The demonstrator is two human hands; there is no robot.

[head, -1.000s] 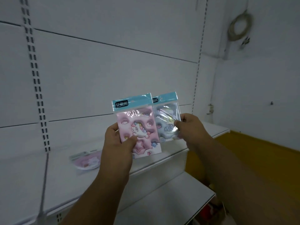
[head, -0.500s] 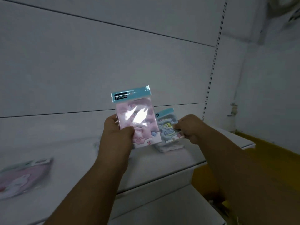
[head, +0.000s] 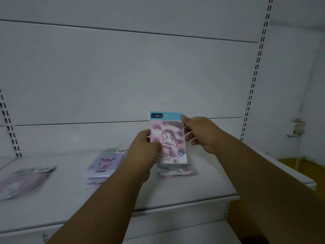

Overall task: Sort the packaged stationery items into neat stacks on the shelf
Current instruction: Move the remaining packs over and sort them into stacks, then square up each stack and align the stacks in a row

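Leftmost on the white shelf, a pinkish pack lies flat near the picture's edge, blurred so its print cannot be read. Further right and well apart from it sits a small stack of purple packs, the top one showing a cartoon figure and a pale header strip toward the back panel. Next comes the left hand, closed on the lower left edge of a pink unicorn pack, thumb across the front. That pack is held upright above the shelf, its teal header on top, facing the camera. Directly below and behind it another stack of packs rests flat on the shelf; whether the held pack's bottom edge touches this stack cannot be told. On the right, the right hand grips the pack's upper right edge, a fingertip at the header corner and the other fingers curled behind. Slotted uprights run up the panel at the far right.
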